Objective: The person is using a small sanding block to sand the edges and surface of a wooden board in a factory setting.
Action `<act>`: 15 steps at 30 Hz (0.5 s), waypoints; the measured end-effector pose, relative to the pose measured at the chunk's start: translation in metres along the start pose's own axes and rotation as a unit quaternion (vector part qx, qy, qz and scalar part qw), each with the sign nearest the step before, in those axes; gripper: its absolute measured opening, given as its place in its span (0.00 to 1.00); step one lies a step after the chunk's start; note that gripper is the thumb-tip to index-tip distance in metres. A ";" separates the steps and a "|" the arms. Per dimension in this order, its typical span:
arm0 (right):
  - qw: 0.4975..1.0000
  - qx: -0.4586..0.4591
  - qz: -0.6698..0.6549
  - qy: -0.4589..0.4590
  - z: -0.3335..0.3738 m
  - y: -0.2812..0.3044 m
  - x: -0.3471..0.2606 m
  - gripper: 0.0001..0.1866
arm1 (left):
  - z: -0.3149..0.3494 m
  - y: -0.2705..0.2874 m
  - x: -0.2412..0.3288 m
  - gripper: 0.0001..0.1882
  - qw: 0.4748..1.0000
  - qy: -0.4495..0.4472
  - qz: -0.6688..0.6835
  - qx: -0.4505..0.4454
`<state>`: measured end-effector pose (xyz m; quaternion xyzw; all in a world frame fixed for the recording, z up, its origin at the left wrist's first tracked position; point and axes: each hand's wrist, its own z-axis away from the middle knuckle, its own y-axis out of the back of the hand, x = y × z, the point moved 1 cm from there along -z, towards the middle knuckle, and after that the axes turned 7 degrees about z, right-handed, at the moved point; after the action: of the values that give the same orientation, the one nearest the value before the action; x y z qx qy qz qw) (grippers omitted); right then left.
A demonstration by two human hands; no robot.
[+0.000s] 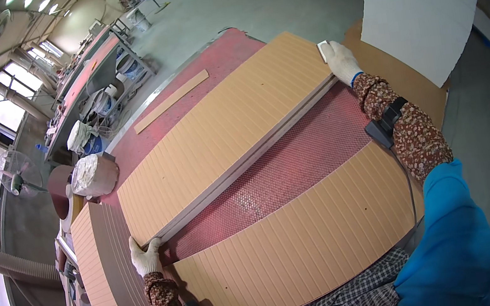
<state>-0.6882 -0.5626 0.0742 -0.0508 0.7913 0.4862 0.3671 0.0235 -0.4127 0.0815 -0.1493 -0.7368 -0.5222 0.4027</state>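
Grooved tan panel lies across red-topped table, between person's two gloved hands. Left hand at its near-left corner; cannot tell if fingers grip. Right hand at far-right corner, fingers closed on one small white block. One second panel nearer body; one narrow strip beyond. At left, one panel stack. Several buckets near bench; contents unclear.

Your left grip touches the near-left corner of the tan grooved panel; your right grip holds a white block at its right end. A second panel lies nearer you on the red table.
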 end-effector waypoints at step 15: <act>0.990 -0.111 0.073 0.052 0.087 0.130 0.024 0.28 | 0.171 0.038 0.217 0.31 0.854 -0.428 0.270 -0.120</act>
<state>-0.7159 -0.4182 0.1316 -0.0583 0.7520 0.5935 0.2808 -0.1639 -0.2884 0.2462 -0.5985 -0.6986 -0.3616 0.1514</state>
